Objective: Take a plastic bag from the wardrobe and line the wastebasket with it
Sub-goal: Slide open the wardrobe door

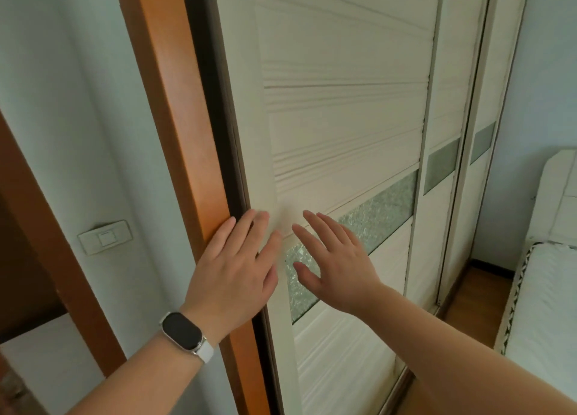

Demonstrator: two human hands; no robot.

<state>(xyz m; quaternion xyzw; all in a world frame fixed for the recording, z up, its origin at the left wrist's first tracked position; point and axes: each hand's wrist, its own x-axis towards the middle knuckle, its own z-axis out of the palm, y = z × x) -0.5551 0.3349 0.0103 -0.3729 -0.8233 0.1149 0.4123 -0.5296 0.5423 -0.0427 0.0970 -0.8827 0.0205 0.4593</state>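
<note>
Head view: both hands lie flat and open-fingered on the wardrobe's sliding door (343, 127), left hand (234, 267) at its edge by the orange frame (175, 102), right hand (337, 258) just beside. Opening seems in hand; next, a sideways push. The bag is unseen (presumably inside). A bed (543, 289) lies well right.

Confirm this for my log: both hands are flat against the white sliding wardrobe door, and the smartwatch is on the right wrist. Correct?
Not quite. The head view shows the smartwatch on the left wrist, not the right. The rest holds: left hand and right hand lie open against the white sliding wardrobe door.
</note>
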